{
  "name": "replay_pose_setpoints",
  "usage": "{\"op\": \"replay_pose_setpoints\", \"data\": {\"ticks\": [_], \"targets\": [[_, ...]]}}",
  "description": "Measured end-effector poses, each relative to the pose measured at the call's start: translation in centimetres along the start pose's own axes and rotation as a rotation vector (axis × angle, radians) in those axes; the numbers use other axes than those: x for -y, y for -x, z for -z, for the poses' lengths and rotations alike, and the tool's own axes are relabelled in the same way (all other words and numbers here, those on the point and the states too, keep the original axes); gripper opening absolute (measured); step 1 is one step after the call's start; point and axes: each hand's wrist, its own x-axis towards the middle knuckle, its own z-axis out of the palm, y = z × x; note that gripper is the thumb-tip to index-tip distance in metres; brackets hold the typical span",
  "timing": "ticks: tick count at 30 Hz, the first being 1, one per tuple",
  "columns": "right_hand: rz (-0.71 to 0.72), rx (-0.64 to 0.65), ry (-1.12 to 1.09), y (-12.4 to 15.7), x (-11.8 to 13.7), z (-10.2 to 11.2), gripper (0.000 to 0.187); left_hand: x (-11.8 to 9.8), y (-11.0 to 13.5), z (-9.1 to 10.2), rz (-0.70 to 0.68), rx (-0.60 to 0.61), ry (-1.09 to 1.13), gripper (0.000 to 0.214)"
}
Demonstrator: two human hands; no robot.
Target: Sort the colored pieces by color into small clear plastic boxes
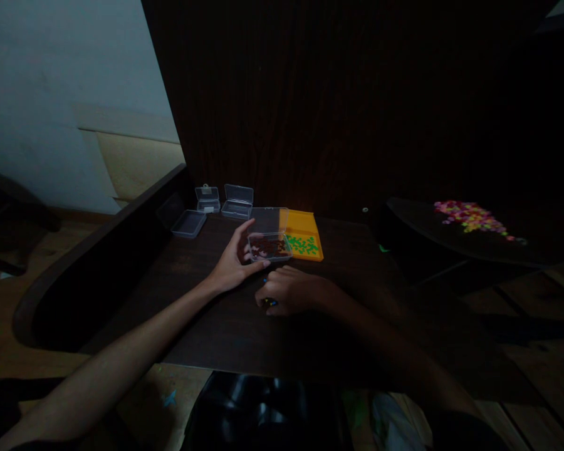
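My left hand (pixel 235 262) grips the left end of a clear plastic box (pixel 269 257), thumb along its front edge and fingers at its far side. Small dark brown pieces (pixel 267 246) lie in that box, and its clear lid (pixel 266 219) stands open at the back. Just in front of the box my right hand (pixel 289 290) is curled closed around small blue and yellow pieces (pixel 270 302), whose kind is too dim to make out. Against the box's right side lies an open yellow case (pixel 320 241) holding small green pieces (pixel 303 244).
Two open clear boxes, a small one (pixel 208 205) and a larger one (pixel 237 207), stand at the back left near a third clear box (pixel 189 223). A pile of pink, yellow and purple pieces (pixel 472 217) sits on a dark surface at right. A raised wooden side panel (pixel 98 257) bounds the desk's left.
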Motion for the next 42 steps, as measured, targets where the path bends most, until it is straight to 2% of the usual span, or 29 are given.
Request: {"op": "replay_pose_setpoints", "data": {"ticks": [10,14,20,27,32,37,42], "targets": [[0.003,-0.058,-0.006,-0.1,-0.6,-1.0,0.016,0.0,0.0,-0.1,-0.007,-0.006,0.026,0.097],[-0.015,-0.031,-0.009,-0.3,-0.4,-0.8,0.015,0.0,0.0,-0.1,0.007,-0.006,0.035,0.098],[-0.020,-0.021,0.014,-0.6,-0.1,-1.0,0.021,0.0,0.0,-0.1,0.004,-0.005,0.029,0.098],[-0.027,-0.085,0.042,-0.6,0.2,-1.5,0.027,-0.2,0.0,-0.1,0.007,-0.015,0.002,0.097],[-0.043,-0.065,0.011,-0.4,0.2,-0.9,0.025,-0.1,0.1,-0.1,0.007,-0.015,-0.008,0.097],[-0.054,-0.177,-0.024,0.6,-0.5,0.1,0.022,-0.3,0.1,-0.3,0.013,-0.003,0.004,0.099],[-0.081,-0.234,-0.102,2.4,-1.3,2.4,0.017,-0.4,0.3,-0.5,0.019,0.034,0.014,0.098]]}}
